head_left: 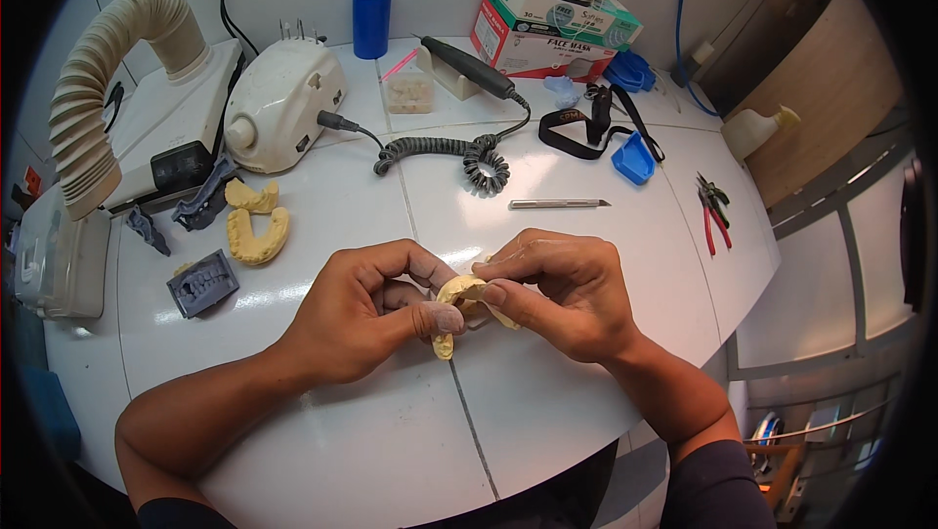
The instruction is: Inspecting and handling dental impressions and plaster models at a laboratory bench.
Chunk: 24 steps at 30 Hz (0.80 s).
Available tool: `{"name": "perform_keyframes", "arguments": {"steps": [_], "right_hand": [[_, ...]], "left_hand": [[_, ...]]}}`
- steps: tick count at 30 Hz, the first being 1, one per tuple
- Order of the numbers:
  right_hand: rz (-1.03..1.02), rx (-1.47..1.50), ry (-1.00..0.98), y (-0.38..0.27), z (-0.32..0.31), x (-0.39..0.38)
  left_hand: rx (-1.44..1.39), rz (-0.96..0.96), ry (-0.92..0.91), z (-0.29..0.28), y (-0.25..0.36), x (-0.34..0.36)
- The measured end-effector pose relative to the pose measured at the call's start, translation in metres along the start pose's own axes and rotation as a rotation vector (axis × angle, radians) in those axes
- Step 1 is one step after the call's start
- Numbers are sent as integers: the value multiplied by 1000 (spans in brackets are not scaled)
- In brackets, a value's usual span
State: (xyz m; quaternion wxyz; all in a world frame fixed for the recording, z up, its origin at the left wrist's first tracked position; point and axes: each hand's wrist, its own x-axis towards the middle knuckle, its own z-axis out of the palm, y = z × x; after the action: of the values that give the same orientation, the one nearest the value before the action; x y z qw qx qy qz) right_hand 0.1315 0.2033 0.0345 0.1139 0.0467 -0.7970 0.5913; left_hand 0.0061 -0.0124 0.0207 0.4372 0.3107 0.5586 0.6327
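A yellow horseshoe-shaped dental plaster model (449,296) is held between my two hands, above the white tiled bench top. My left hand (366,304) pinches its left side, thumb in front and fingers behind. On the other side, my right hand (562,290) grips it with thumb and fingertips. Whitish dust coats the fingertips. Part of the model is hidden behind the fingers. Beyond my right hand lies a craft knife (559,204). To the left rest another yellow dental model (259,236), a smaller yellow piece (252,197) and a grey dental model (202,283).
A ribbed suction hose (83,109) arches at the left beside a white control box (283,104). A handpiece (469,68) with a coiled cord (425,150) sits at the back. Mask boxes (547,31), a black strap (576,138), a blue tray (633,160) and red-handled pliers (713,216) are right.
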Motion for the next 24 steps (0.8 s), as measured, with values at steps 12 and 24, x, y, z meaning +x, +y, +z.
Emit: {"name": "perform_keyframes", "arguments": {"steps": [12, 24], "right_hand": [[-20, -2, -2, 2, -1, 1], [12, 76, 53, 0, 4, -1]], "left_hand": [[-1, -8, -1, 0, 1, 0], [-23, 3, 8, -1, -5, 0]]}}
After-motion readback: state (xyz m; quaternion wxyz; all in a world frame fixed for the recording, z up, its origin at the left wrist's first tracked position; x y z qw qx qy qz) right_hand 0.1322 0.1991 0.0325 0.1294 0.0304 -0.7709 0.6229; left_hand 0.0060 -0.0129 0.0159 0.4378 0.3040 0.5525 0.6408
